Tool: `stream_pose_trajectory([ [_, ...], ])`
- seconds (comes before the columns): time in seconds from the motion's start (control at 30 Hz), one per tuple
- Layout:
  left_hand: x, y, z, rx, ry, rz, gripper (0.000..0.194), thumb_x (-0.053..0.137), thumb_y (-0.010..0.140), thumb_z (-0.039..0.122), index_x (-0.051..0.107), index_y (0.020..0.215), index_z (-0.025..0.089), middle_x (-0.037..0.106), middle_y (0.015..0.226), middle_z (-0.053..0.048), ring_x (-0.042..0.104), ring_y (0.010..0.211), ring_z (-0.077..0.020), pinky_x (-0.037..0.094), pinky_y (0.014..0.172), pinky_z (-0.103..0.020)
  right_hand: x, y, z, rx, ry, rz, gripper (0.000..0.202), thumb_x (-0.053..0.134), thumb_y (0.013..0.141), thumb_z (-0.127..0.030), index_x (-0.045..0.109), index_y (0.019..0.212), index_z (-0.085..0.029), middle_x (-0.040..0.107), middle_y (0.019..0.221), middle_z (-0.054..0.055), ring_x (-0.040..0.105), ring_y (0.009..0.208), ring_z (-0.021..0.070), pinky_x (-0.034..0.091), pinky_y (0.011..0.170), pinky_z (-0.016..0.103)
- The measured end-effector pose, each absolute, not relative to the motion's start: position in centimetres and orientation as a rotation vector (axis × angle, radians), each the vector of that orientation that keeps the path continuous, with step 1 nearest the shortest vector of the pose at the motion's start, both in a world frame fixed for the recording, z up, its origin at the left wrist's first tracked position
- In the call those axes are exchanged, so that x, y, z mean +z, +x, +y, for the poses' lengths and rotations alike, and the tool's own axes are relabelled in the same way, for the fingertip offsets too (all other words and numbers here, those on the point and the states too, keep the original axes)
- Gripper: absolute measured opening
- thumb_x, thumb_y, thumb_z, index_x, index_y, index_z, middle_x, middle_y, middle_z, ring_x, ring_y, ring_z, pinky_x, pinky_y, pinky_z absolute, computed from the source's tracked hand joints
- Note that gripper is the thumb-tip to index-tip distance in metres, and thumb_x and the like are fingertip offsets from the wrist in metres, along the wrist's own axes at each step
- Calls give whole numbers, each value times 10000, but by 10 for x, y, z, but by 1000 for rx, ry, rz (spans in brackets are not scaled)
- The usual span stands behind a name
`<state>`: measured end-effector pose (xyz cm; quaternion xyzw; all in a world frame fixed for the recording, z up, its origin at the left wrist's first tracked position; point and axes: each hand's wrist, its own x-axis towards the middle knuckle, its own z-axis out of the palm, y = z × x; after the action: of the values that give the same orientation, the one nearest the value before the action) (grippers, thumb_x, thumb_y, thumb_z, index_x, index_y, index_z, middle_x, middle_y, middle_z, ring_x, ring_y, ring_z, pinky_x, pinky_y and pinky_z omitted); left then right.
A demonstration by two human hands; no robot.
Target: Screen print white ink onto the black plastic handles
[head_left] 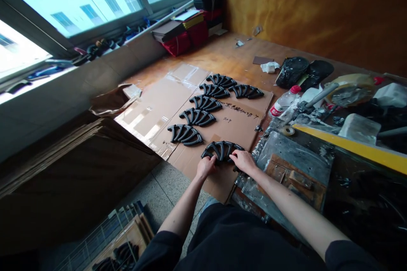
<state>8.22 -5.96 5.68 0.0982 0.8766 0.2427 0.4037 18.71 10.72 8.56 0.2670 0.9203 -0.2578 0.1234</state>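
Black ribbed pc [224, 143] is being pinched btwn L hand [207, 167] & R hand [244, 161], prob. needing steady two-handed support.

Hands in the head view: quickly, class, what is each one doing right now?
Left hand: fingers closed on the near left end of a black curved part.
Right hand: fingers closed on its right end.

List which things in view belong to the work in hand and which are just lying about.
Part of the work:
- black ribbed piece, at the left hand and right hand
- six similar pieces
- cardboard beneath

Apparently just lying about:
- red-capped bottle
- small tape roll
- crumpled brown paper
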Motion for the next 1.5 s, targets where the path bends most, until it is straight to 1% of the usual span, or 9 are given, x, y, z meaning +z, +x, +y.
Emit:
stream_pose_trajectory([
  [0.2, 74, 65, -17, 539, 377, 2325, 463, 374, 931, 509, 634, 716, 192, 707, 659, -70, 697, 736, -214, 484, 686, -280, 82, 182, 140, -781, 886, 2656, 298, 524, 920, -363, 690, 1101, -193, 733, 1010, 73, 665, 980, 200, 450, 855, 269],
  [0.3, 81, 72, -19, 515, 408, 2481, 407, 416, 918, 528, 659, 867, 206, 720, 861, -93, 666, 938, -250, 476, 783, -322, 83, 183, 144, -807, 858, 2639, 309, 529, 920, -350, 664, 1159, -208, 730, 939, 47, 670, 924, 180, 456, 834, 254],
  [0.4, 81, 86, -22, 603, 696, 2618, 314, 396, 962, 420, 641, 1083, 265, 668, 1142, -50, 602, 1076, -186, 458, 857, -273, 84, 184, 140, -751, 867, 2690, 317, 526, 925, -325, 620, 1219, -253, 696, 1012, 46, 657, 942, 180, 456, 823, 260],
  [0.53, 77, 88, -17, 495, 970, 2595, 362, 351, 985, 390, 594, 1249, 341, 570, 1305, -21, 604, 1016, -167, 479, 783, -255, 88, 181, 131, -669, 794, 2755, 382, 501, 942, -328, 529, 1323, -347, 632, 1101, 36, 652, 928, 182, 460, 776, 265],
  [0.67, 78, 77, -9, 352, 1044, 2540, 413, 289, 987, 476, 559, 1277, 356, 572, 1239, -34, 637, 897, -159, 475, 712, -259, 89, 177, 123, -626, 743, 2729, 370, 499, 944, -342, 558, 1309, -316, 572, 1104, 66, 644, 923, 182, 460, 764, 257],
  [0.87, 82, 68, -6, 185, 1113, 2536, 462, 249, 983, 504, 642, 1050, 272, 599, 1021, -65, 626, 865, -189, 458, 762, -294, 90, 175, 122, -632, 751, 2732, 353, 521, 933, -345, 587, 1275, -286, 514, 1116, 86, 639, 908, 187, 467, 788, 271],
  [1.03, 85, 62, -13, 174, 1180, 2497, 398, 347, 965, 496, 663, 1001, 256, 603, 1035, -74, 589, 898, -199, 430, 856, -314, 94, 174, 123, -610, 737, 2744, 331, 526, 929, -327, 602, 1249, -290, 496, 1125, 89, 624, 938, 198, 472, 811, 284],
  [1.27, 94, 87, -13, 229, 1178, 2667, 440, 443, 925, 515, 523, 1314, 323, 557, 1223, -81, 514, 1028, -245, 406, 859, -353, 95, 176, 127, -594, 703, 2777, 328, 506, 934, -299, 600, 1248, -293, 480, 1137, 97, 578, 998, 216, 464, 840, 294],
  [1.5, 86, 100, -2, 259, 1150, 2751, 344, 483, 912, 478, 646, 1116, 254, 586, 1185, -96, 507, 1049, -263, 370, 876, -403, 96, 175, 128, -499, 683, 2801, 274, 501, 931, -291, 620, 1177, -267, 462, 1156, 110, 572, 954, 228, 470, 789, 313],
])
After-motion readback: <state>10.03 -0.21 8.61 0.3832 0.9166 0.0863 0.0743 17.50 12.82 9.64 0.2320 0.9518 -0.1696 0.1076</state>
